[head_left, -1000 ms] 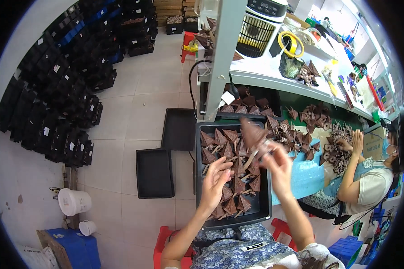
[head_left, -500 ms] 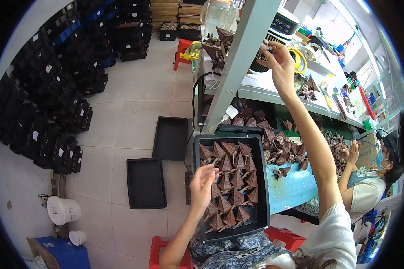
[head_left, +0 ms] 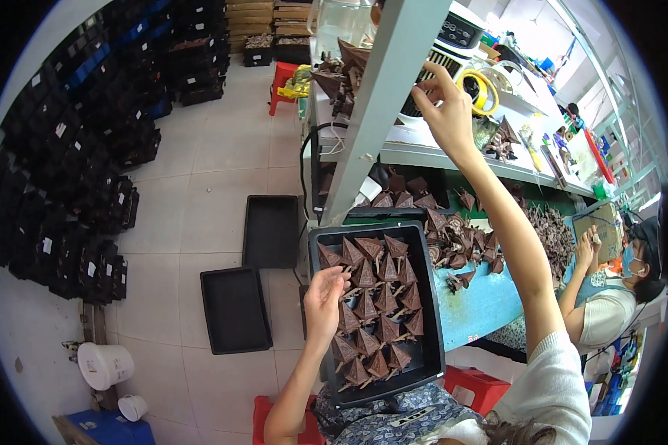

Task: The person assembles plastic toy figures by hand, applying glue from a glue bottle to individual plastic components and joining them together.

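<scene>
A black tray [head_left: 432, 297] rests in front of me, tilted slightly, with rows of dark brown, pointed, folded-umbrella-like pieces [head_left: 385, 298] that have short light stems. My left hand [head_left: 324, 298] hovers at the tray's left side, its fingers loosely bent and nothing visible in them. Reaching up past the workbench, my right hand [head_left: 447, 111] is beside the grey metal post [head_left: 375, 96], thumb and fingers apart, with nothing seen between them. A yellow tape roll [head_left: 479, 93] lies just right of that hand. Similar brown pieces [head_left: 464, 241] are heaped on the blue-topped table [head_left: 460, 319].
Two black trays [head_left: 236, 311] lie on the tiled floor to the left, near tall stacks of black crates [head_left: 59, 133]. A masked co-worker [head_left: 608, 297] sits at the right, hands raised. Red stools [head_left: 476, 387] stand close below, and a white bucket [head_left: 105, 365] is at lower left.
My right hand has moved left toward the post, and the small dark thing in its fingers no longer shows. My left hand's fingers are more bent. The view has shifted slightly.
</scene>
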`<state>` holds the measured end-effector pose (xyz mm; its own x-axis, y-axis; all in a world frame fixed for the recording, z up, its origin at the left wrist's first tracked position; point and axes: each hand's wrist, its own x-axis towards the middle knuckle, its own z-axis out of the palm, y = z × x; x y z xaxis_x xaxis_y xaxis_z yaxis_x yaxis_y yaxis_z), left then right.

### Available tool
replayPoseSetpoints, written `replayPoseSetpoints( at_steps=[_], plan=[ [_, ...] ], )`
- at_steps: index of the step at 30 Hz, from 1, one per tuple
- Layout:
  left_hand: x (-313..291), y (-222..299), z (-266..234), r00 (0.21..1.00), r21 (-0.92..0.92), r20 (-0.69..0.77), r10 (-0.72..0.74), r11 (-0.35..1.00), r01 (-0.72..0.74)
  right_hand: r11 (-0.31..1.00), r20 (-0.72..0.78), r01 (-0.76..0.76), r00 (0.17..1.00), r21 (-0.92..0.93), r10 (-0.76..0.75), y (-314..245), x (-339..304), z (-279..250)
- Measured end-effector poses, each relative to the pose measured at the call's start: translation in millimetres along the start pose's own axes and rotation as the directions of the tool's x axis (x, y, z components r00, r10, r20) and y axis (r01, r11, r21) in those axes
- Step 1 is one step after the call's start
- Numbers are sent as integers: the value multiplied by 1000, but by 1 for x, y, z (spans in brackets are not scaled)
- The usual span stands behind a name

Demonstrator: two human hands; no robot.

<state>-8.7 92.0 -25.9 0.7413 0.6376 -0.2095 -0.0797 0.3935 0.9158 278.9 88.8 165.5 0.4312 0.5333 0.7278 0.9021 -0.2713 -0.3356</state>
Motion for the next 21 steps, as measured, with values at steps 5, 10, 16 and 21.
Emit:
replayPoseSetpoints(
  at_steps=[5,10,16,21],
  plan=[
    [-1,-7,-1,999,6,25,-30,1000,30,997,-67,-40,997,59,44,-6,-16,-16],
    [-8,-11,-6,998,55,-29,-56,997,58,989,-45,-71,996,127,77,-21,-127,-61],
    [-41,-40,-11,984,197,-45,-175,964,181,325,62,-933,338,155,939,65,-346,-133],
    [-72,-69,24,935,352,51,-350,883,311,84,-392,-995,95,-44,915,239,-447,-162]
  ],
)
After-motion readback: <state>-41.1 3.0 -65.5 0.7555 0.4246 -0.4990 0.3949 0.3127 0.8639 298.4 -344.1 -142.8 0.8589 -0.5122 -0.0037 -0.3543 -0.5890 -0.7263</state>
